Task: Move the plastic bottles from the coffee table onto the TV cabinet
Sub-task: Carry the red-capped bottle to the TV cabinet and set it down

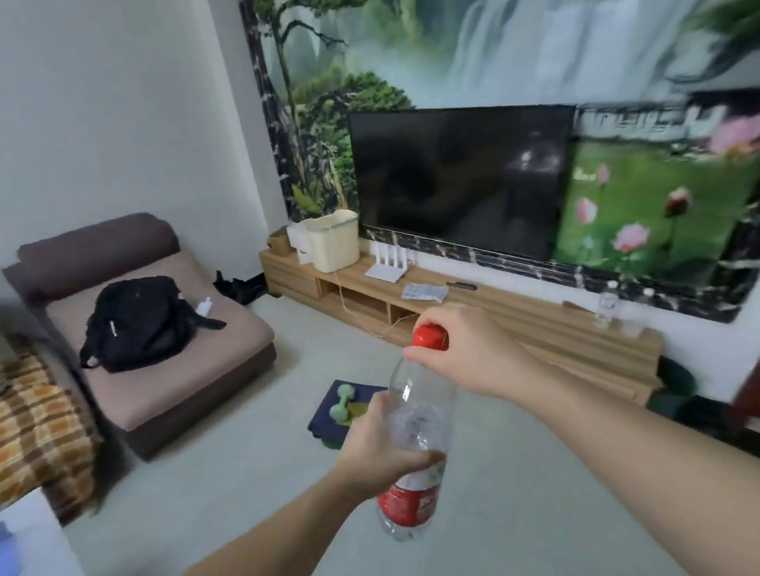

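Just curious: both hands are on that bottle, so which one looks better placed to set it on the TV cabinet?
Probably the left hand: it wraps the bottle body, while the right hand only pinches the red cap.

The bottle (418, 428) is clear with a red cap (431, 336) and red label. The cabinet (523, 323) is light wood, the backpack (138, 322) black, the blanket (18, 421) orange-and-brown checked, the dumbbell (342, 403) pale green.

Clear glossy plastic bottle with red cap (418, 428); matt grained light wood TV cabinet (523, 323); soft brown cloth sofa (151, 363); smooth pale floor (534, 497).
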